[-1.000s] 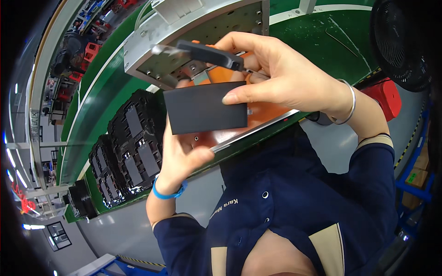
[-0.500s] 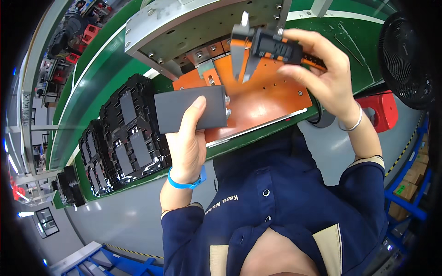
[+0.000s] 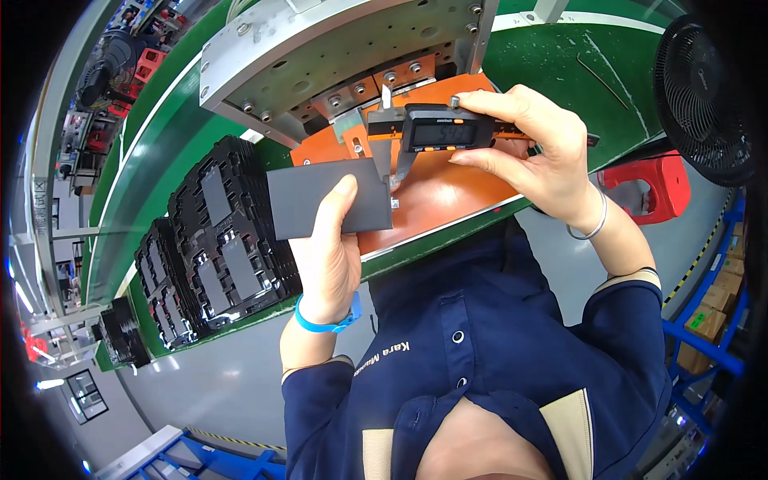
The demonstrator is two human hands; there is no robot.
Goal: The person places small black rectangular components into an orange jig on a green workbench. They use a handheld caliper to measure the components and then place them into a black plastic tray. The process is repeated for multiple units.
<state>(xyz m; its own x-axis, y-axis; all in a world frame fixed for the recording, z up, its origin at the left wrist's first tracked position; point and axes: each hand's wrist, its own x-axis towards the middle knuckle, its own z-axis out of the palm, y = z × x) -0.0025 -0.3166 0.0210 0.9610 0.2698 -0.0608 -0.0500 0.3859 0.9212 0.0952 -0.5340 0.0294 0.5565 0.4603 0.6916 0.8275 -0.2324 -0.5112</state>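
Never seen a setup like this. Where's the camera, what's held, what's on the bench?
No robot here: a person works bare-handed. Every picture comes from one fisheye camera on that person's head, looking down, so straight edges bend. The left hand holds a flat dark grey block. The right hand holds a digital caliper, its jaws apart at the block's right end; whether they touch it is hard to tell. On the green bench are an orange plate, a metal frame and black trays carrying similar dark pieces.

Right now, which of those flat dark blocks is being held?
The dark block in the left hand; the other blocks sit in the black trays further left.
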